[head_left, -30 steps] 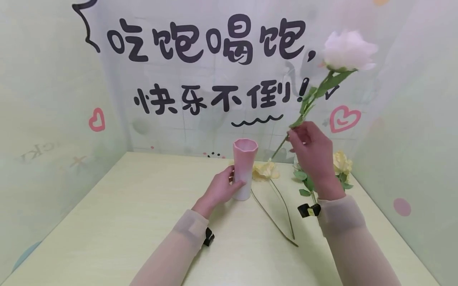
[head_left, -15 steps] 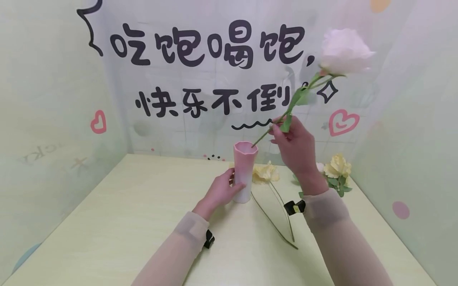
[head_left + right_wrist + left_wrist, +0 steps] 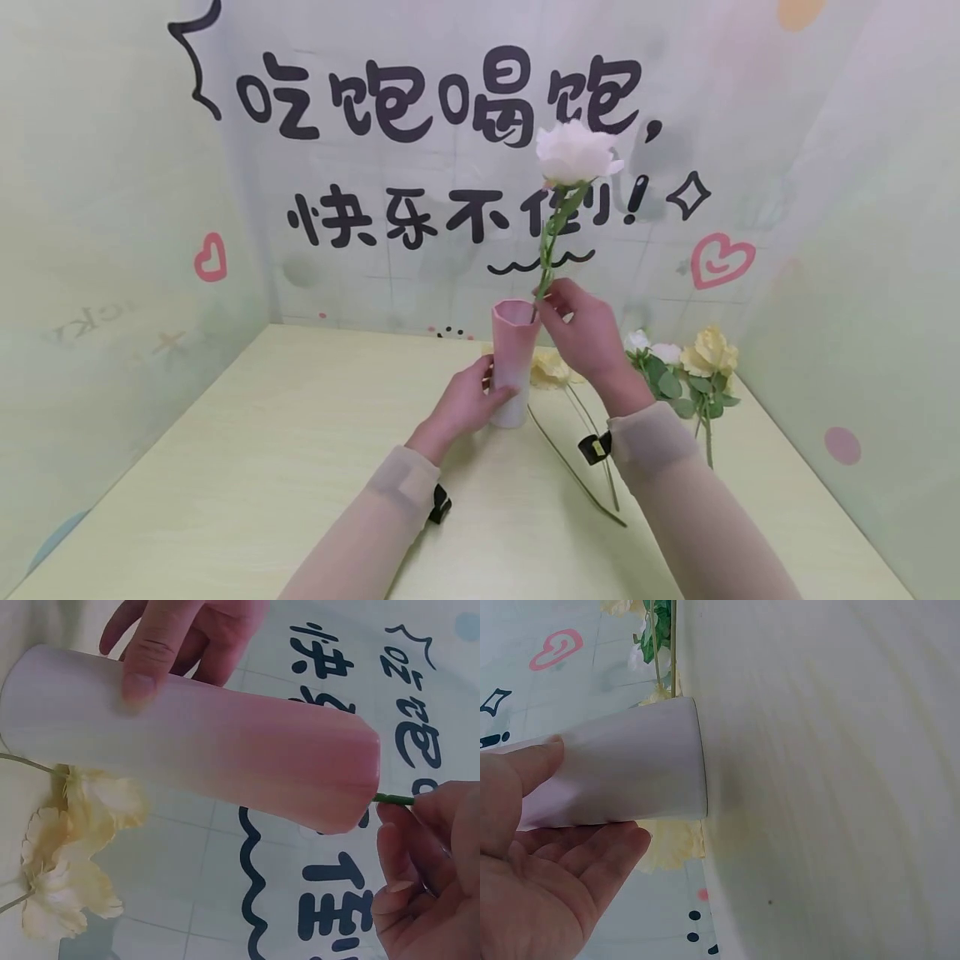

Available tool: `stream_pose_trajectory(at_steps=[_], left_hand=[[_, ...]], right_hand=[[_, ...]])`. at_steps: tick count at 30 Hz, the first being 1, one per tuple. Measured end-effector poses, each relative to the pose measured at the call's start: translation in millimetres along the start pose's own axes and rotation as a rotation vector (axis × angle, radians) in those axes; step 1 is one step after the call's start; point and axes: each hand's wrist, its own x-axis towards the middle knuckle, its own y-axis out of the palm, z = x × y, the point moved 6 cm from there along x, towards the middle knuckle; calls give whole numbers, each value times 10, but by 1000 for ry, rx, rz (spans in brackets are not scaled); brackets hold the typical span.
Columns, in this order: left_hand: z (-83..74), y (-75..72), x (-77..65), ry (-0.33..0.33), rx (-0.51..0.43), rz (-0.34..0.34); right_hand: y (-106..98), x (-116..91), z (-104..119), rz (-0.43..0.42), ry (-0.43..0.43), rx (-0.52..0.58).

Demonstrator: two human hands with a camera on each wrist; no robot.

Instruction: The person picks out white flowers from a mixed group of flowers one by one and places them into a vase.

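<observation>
A pink-to-white vase (image 3: 513, 358) stands upright on the table. My left hand (image 3: 465, 396) grips it low on its left side, thumb across the front, as the left wrist view also shows. At the vase's rim, my right hand (image 3: 581, 329) pinches the green stem of a pale pink flower (image 3: 576, 154). The bloom is up above the hand. In the right wrist view the stem (image 3: 394, 799) runs from my fingertips in at the vase's mouth; its lower end is hidden inside. Yellow flowers (image 3: 105, 799) lie just behind and right of the vase.
More flowers, a yellow bloom (image 3: 708, 352) and white ones with green leaves (image 3: 667, 385), lie at the right of the table (image 3: 247, 467). Two bare stems (image 3: 573, 471) stretch toward the front, right of the vase. A printed wall (image 3: 420, 275) closes the back.
My right hand has moved left and down with the pale pink flower, bringing its stem from above the vase into the mouth. The left hand stays on the vase.
</observation>
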Motion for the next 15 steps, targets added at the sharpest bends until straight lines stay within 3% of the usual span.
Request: stream_pose_trajectory(at_steps=[5, 15], left_hand=[[12, 0, 8, 5, 6, -3], [28, 2, 20, 0, 1, -4]], right_hand=[[86, -23, -21, 55, 13, -24], [171, -6, -57, 76, -4, -32]])
